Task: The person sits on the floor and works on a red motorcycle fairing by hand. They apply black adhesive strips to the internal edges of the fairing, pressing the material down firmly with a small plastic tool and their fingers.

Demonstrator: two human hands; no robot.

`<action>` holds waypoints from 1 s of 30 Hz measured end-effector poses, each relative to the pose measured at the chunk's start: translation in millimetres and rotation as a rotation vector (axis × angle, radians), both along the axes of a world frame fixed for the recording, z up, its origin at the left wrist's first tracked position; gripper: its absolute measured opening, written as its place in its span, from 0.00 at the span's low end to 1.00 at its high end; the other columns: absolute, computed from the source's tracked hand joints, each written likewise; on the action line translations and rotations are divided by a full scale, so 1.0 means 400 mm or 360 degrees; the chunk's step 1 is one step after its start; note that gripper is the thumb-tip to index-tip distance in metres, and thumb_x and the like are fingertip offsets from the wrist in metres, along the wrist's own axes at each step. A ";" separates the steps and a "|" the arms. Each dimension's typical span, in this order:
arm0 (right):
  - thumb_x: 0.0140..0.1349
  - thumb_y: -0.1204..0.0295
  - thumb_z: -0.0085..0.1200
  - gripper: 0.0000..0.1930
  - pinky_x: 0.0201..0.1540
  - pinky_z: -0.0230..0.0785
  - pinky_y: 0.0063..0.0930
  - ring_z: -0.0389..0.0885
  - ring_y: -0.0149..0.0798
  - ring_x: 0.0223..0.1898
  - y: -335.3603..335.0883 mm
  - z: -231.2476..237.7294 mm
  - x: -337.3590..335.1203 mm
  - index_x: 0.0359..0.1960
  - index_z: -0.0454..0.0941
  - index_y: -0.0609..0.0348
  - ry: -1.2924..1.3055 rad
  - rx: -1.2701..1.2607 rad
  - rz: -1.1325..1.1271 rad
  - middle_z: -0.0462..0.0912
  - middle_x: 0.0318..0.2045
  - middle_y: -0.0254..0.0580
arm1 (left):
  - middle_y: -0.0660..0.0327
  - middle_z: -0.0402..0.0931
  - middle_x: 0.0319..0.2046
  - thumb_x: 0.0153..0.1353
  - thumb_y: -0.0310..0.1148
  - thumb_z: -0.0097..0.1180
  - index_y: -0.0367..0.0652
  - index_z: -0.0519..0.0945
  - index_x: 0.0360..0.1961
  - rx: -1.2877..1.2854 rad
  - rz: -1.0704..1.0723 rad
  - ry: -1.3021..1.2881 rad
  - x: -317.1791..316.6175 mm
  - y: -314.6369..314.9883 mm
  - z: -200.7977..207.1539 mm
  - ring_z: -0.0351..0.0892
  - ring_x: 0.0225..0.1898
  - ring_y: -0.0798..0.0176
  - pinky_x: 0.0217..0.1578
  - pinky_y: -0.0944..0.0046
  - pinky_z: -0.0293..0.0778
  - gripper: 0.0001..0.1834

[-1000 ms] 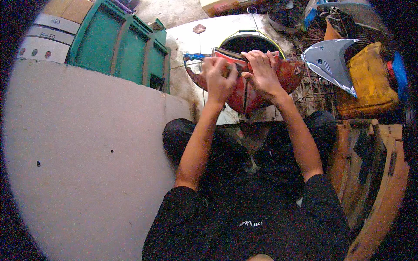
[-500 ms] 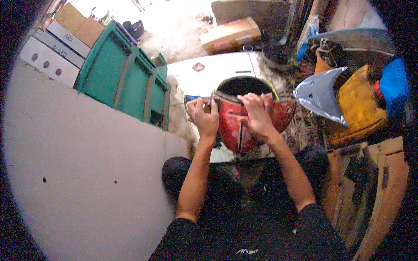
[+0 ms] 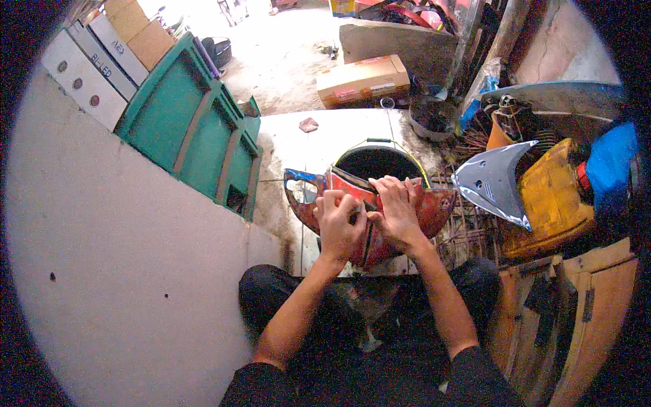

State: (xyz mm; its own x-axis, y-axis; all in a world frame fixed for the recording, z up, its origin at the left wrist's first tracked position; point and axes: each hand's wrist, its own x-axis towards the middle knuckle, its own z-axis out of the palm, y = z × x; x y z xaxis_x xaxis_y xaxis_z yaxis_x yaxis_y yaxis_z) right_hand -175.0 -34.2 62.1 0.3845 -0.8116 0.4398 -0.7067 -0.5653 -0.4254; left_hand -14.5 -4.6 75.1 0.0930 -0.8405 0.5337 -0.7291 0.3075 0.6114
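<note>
A worn red plastic body panel [image 3: 434, 207] with a blue-edged left tip rests upright over my knees. My left hand [image 3: 338, 227] grips its middle, fingers curled over the top edge. My right hand [image 3: 397, 210] lies pressed on the panel right beside it, fingers bent over the rim. Both hands touch each other at the panel's centre fold. Whether a small tool sits between the fingers I cannot tell.
A black bucket [image 3: 377, 161] stands just behind the panel. A green crate [image 3: 193, 132] leans at the left by a pale wall [image 3: 115, 271]. A silver fairing [image 3: 491, 183], a yellow container [image 3: 559, 203] and wooden frames [image 3: 583, 305] crowd the right. A cardboard box [image 3: 363, 80] lies farther back.
The view has tilted up, showing more floor beyond. Both hands have stayed on the red panel, drawing closer together at its centre.
</note>
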 end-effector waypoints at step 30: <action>0.65 0.33 0.30 0.41 0.72 0.25 0.54 0.56 0.47 0.69 -0.009 -0.010 -0.003 0.66 0.62 0.54 -0.0021 -0.0001 0.0023 0.67 0.62 0.45 | 0.54 0.71 0.37 0.52 0.32 0.60 0.43 0.74 0.28 -0.0040 0.0310 -0.0029 -0.011 0.003 -0.025 0.69 0.43 0.47 0.42 0.47 0.62 0.07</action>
State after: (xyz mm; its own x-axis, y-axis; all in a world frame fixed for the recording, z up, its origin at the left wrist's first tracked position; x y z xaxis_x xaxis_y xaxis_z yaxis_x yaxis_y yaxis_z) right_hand -176.3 -37.9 58.0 0.3900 -0.8059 0.4455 -0.6929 -0.5755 -0.4345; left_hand -18.8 -3.2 65.2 0.2427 -0.7938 0.5576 -0.7874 0.1745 0.5912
